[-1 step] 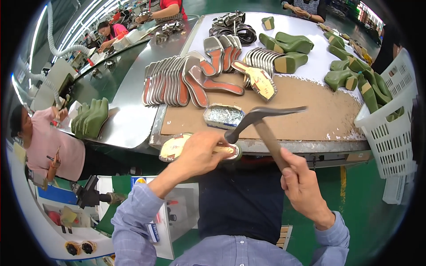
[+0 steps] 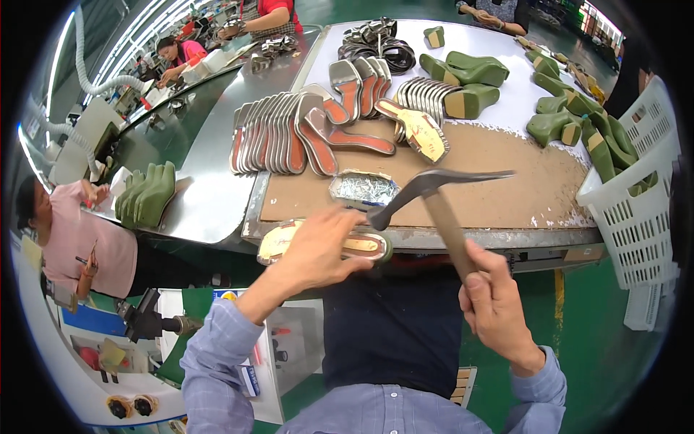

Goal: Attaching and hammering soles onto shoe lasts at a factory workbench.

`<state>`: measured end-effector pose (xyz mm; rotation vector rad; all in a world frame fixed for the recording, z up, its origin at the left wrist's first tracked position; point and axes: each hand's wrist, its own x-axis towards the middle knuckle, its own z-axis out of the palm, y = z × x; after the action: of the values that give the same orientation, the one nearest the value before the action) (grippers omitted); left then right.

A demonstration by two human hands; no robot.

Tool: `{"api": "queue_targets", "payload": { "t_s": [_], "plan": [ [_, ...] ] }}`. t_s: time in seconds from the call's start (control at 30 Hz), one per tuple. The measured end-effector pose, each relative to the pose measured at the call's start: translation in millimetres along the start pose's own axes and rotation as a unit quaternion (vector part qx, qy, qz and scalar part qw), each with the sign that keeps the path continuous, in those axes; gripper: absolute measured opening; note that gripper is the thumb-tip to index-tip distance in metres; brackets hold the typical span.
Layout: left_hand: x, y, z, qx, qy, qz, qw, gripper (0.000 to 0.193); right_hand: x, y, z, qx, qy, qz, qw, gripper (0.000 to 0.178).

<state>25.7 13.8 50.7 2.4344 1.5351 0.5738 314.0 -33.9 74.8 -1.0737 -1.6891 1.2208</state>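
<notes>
Just beyond the left hand [image 2: 311,249], in the head view, a small, worn open box [image 2: 343,199] sits on a brown board [image 2: 520,188], filled with a loose heap of thin silvery nails [image 2: 367,190]. The left hand lies palm down and half open across a cream-faced shoe form [image 2: 365,246], which shows on either side of it at the table's near edge; the thumb stands apart from the fingers, and how firmly they grip cannot be told. The right hand [image 2: 495,304] is closed around the wooden handle of a hammer [image 2: 447,224], whose dark head is raised, its rounded face close beside the left fingertips. Far to the right of the right hand stands a white slotted basket [image 2: 603,189]; green shoe lasts [image 2: 603,152] lie in it and lean over its rim. Ahead of the left hand, beyond the box, metal-edged insoles [image 2: 267,137] with orange faces stand in a packed row. Farther ahead of both hands, a yellow insole [image 2: 423,134] rests against another row.
</notes>
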Motion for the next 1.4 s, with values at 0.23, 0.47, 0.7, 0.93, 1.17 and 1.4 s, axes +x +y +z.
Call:
{"api": "queue_targets", "payload": {
  "t_s": [0.23, 0.47, 0.7, 0.93, 1.17, 1.4],
  "plan": [
    [2, -5, -8, 0.119, -0.09, -0.018, 0.989, 0.057, -14, 14, -10, 0.045, 0.051, 0.078, 0.995, 0.045],
    [3, -1, -7, 0.095, -0.094, -0.05, 0.99, 0.057, 1, 9, -9, -0.137, -0.034, -0.073, 0.987, 0.046],
    [0, 5, -5, 0.108, -0.101, -0.075, 0.986, 0.057, 2, -23, -32, 0.152, 0.085, -0.226, 0.958, 0.047],
    [-6, -2, -1, 0.118, -0.099, -0.064, 0.986, 0.057, 28, -6, -1, -0.218, 0.008, -0.153, 0.964, 0.04],
    [4, 7, -1, 0.121, -0.1, -0.065, 0.985, 0.059, 3, 3, -16, -0.422, 0.245, -0.318, 0.813, 0.047],
    [-7, -4, 1, 0.16, -0.075, -0.033, 0.984, 0.062, 23, 18, -10, -0.351, 0.07, -0.089, 0.93, 0.033]
  ]
}}
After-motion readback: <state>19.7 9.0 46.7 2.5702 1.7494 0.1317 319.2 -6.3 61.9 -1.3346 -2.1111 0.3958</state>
